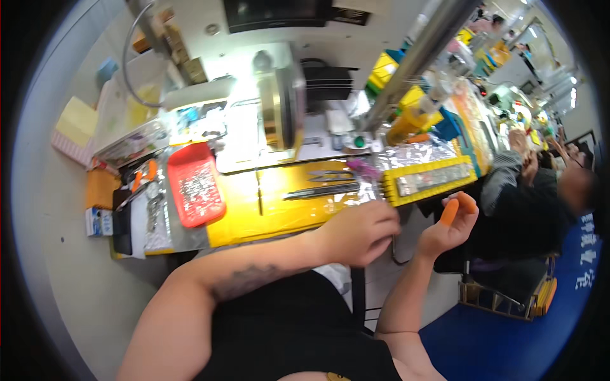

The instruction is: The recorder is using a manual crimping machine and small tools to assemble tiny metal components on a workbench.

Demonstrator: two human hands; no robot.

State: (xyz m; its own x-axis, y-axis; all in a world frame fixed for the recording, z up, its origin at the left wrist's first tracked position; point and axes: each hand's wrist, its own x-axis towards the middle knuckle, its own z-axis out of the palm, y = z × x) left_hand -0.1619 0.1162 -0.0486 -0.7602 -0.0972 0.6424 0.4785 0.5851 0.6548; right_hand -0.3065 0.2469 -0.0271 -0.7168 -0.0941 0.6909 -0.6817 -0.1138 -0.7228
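My left hand (363, 233) is over the front edge of the bench, its fingers curled in and slightly blurred; what they hold, if anything, is hidden. Right of it my right hand (452, 227) is raised, fingers bent toward the thumb, with an orange finger cot (450, 213) on one digit. Something tiny and pale may be at its fingertips, too small to name. Just beyond both hands lies a yellow tray (391, 190) with a notched rim and a silvery strip (435, 180) inside. Dark tweezers (321, 190) and a second, silvery pair (330, 176) rest on the yellow mat (244, 222).
A red tray (219, 206) of small shiny parts stands at the left of the mat. Farther back are a bright lamp-lit machine (273, 108), a metal post (419, 60) and yellow bins (383, 68). Another person in dark clothes (530, 203) sits close at my right.
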